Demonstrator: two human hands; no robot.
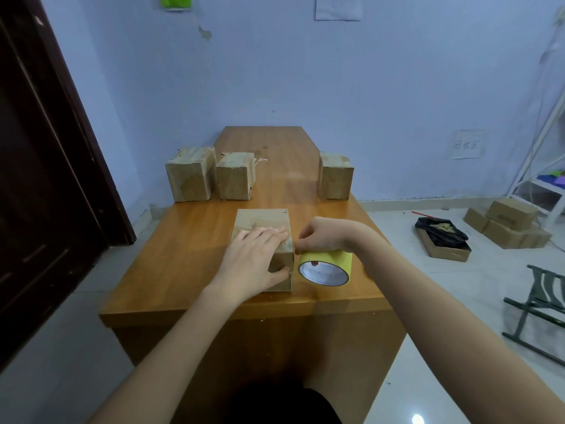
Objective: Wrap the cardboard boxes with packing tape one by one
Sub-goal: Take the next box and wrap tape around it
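Wrapping looks barely begun: the left hand [255, 260] lies flat, fingers straight, on the near box [262, 228], the right hand [321, 235] pinching the tape roll [325, 266] just beside it, three boxes [235, 175] waiting behind.

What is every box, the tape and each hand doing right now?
Near box: closed, flat on the table, under the left hand.
Left hand: fingers straight, pressing on the near box.
Tape roll: on its edge beside the near box, hole facing the camera.
Right hand: grip pinching the top of the tape roll.
Two left boxes: closed, standing side by side.
Far right box: closed, standing alone.
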